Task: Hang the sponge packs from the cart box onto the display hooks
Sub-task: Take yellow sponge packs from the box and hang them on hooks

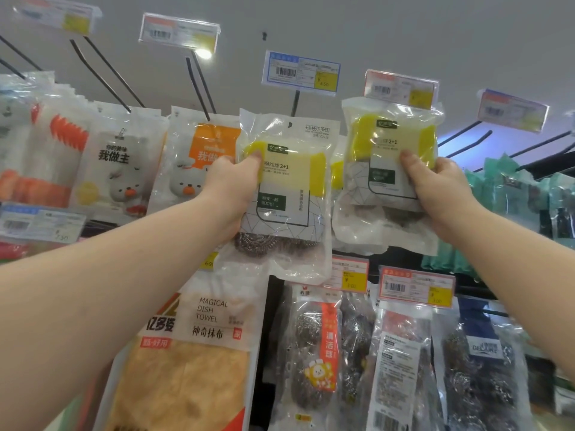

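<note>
My left hand (228, 194) grips a clear sponge pack (289, 194) with a yellow sponge and steel wool, held up in front of the display. Its top edge sits just under a black hook (295, 102) that carries a blue-framed price tag (301, 71). My right hand (435, 194) grips a second pack of the same kind (390, 169), raised higher, its top edge overlapping a red-edged price tag (401, 88). Whether either pack is threaded onto a hook I cannot tell. The cart box is out of view.
Dish-cloth packs with a duck picture (124, 169) hang on hooks at the left. Below hang a dish towel pack (193, 346) and steel scourer packs (314, 353). Green packs (513, 194) hang at the right, under bare black hooks (466, 132).
</note>
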The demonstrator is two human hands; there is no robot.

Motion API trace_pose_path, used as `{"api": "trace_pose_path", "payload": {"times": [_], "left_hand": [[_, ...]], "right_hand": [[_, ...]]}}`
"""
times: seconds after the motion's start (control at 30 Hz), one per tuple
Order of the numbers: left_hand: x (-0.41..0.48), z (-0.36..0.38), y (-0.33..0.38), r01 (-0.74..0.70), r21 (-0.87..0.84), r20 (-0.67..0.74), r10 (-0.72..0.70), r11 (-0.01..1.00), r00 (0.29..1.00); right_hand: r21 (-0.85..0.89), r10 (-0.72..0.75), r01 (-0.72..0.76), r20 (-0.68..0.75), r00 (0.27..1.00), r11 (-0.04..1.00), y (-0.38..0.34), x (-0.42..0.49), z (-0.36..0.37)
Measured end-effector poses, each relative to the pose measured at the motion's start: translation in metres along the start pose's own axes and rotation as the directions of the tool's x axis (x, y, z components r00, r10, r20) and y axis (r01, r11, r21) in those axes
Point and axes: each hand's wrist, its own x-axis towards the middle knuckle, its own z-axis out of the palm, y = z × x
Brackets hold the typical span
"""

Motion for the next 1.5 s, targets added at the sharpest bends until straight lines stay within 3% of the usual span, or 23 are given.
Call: {"api": "trace_pose_path", "payload": {"times": [0.33, 0.57, 1.03, 1.2, 1.5], "left_hand": [[0.001, -0.002, 0.001, 0.025, -0.005, 0.006, -0.025, 1.000, 1.000], [0.001, -0.002, 0.001, 0.010, 0.005, -0.002, -0.010, 1.000, 1.000], [0.006, 0.014, 0.005, 0.022, 0.026, 0.006, -0.022, 0.999, 1.000], [0.010, 0.018, 0.011, 0.023, 0.027, 0.006, -0.023, 0.999, 1.000], [0.010, 0.024, 0.021, 0.009, 0.039, 0.023, -0.010, 0.999, 1.000]], "right_hand": [[-0.009, 0.071, -0.071, 0.014, 0.997, 0.997, 0.000, 0.001, 0.002], [-0.033, 0.083, -0.085, -0.063, 0.995, 0.996, -0.002, 0.005, 0.003], [-0.200, 0.185, -0.184, -0.014, 0.983, 0.962, 0.015, 0.031, 0.010], [-0.246, 0.194, -0.174, 0.062, 0.979, 0.954, 0.030, 0.043, 0.016], [-0.285, 0.327, -0.296, 0.069, 0.942, 0.912, 0.038, 0.058, 0.029]]}}
